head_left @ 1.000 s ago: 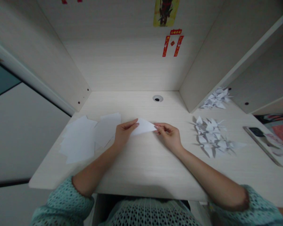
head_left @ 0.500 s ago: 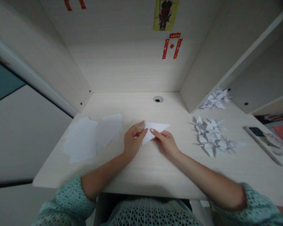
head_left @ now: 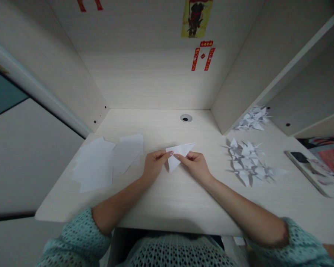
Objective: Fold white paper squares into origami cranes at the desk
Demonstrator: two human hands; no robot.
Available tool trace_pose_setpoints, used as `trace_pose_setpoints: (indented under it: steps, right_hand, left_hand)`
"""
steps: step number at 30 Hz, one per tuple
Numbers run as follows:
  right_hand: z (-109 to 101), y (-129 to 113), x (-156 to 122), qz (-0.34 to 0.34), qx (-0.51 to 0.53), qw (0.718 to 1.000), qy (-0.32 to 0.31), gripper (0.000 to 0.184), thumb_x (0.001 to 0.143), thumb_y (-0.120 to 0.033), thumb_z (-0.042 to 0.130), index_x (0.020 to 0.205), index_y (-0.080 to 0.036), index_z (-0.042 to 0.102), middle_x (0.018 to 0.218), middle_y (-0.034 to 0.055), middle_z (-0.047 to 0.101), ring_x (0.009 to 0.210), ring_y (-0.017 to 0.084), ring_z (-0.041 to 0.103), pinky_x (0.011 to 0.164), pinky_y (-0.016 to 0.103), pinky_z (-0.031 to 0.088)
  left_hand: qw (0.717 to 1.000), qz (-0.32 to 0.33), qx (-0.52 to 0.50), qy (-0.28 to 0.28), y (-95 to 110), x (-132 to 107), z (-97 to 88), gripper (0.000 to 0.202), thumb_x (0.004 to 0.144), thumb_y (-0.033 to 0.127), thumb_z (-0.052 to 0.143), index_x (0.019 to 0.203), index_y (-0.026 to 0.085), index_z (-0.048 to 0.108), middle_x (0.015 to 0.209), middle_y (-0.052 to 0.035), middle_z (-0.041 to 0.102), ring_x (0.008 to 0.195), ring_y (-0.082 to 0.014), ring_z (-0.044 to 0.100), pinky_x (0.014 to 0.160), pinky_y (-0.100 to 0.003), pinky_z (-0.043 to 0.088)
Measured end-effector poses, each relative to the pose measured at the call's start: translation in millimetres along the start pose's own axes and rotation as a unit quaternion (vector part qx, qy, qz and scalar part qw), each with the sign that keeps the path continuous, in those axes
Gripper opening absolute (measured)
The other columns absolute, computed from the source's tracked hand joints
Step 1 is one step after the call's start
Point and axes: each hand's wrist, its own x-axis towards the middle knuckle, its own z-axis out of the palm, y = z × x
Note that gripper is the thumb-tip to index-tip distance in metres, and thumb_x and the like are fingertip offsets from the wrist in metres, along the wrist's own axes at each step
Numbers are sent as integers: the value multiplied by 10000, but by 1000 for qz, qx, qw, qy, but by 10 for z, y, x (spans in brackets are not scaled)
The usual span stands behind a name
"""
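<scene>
A white sheet of paper folded into a triangle (head_left: 179, 151) is held between my two hands over the middle of the desk. My left hand (head_left: 155, 162) pinches its left corner, thumb on top and fingers curled beneath. On the other side, my right hand (head_left: 196, 163) grips the paper's right part, its thumb pressed on the face close to the left thumb. One point of the triangle reaches up to the right and another points down toward me. The fingers under the paper are partly hidden.
Loose white paper sheets (head_left: 94, 165) lie at the left, beside a smaller stack (head_left: 129, 154). Folded paper cranes (head_left: 246, 159) cluster at the right, with another pile (head_left: 254, 118) behind the divider panel (head_left: 239, 74). A phone (head_left: 316, 172) rests far right. A cable hole (head_left: 186, 118) sits at the back.
The folded paper has turned and shifted slightly left. My left fingers, raised and spread before, have now closed on its left corner. My right hand keeps its grip.
</scene>
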Motion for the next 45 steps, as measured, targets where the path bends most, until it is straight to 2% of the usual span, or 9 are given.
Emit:
trace_pose_setpoints:
  steps: [9,18,22,26,29,32,36,40,45]
  right_hand:
    - [-31,42,44,26,35,998,-43,408,683,-492,679,486,-161,545,408,-59,371,414,61,251,430,241,149]
    - [-59,1,30,54,69,996,-15,363,601,-451,751,497,-159,561,435,-46,449,425,61,292,436,236,191]
    - [-94,19,11,23,30,998,-45,342,635,-435,733,533,-161,556,495,-37,490,468,68,345,453,229,235]
    - [-104,51,6,38,17,998,-53,361,642,-475,714,530,-157,582,480,-32,488,465,71,335,453,234,235]
    - [-90,79,6,40,32,998,-41,377,633,-495,713,519,-158,589,465,-33,475,455,73,324,455,239,218]
    - [-75,82,-6,34,35,999,-19,399,639,-508,703,500,-160,568,446,-39,439,442,70,299,447,240,196]
    - [-73,30,-29,24,21,999,2,425,653,-508,694,469,-162,530,421,-52,375,435,65,269,437,240,178]
    - [-77,-23,-45,15,40,999,3,395,658,-465,708,465,-161,546,441,-50,392,449,67,298,454,241,204]
    - [-78,-25,-27,46,89,995,-27,347,651,-454,719,496,-165,608,434,-50,424,442,71,317,461,245,215]
  left_hand:
    - [999,-2,-35,33,-1,42,-16,302,688,459,674,645,161,700,589,18,591,569,-108,482,565,-226,356]
    - [999,27,35,13,31,26,-42,345,709,468,644,568,154,616,528,36,494,530,-101,439,526,-227,319]
    - [996,39,78,17,43,22,-63,390,727,464,623,511,158,516,507,46,411,501,-86,383,487,-221,271]
    - [991,51,122,17,93,13,-69,400,743,449,606,494,163,479,500,43,414,497,-86,386,484,-218,277]
    - [993,57,102,-6,137,-2,-57,342,750,435,605,553,164,536,559,23,517,555,-107,473,539,-216,354]
    - [996,42,45,-61,153,-21,-39,280,755,436,604,731,160,645,724,-25,646,686,-154,576,639,-243,433]
    - [991,3,25,-128,100,-42,-24,363,726,468,631,913,163,695,831,-50,692,768,-194,621,682,-268,456]
    - [989,-36,65,-125,-9,-18,-41,407,716,521,614,808,140,720,661,-26,651,587,-159,563,526,-237,384]
    - [983,-23,103,-150,-59,55,-111,404,718,527,607,757,140,717,597,-5,603,516,-123,490,472,-217,300]
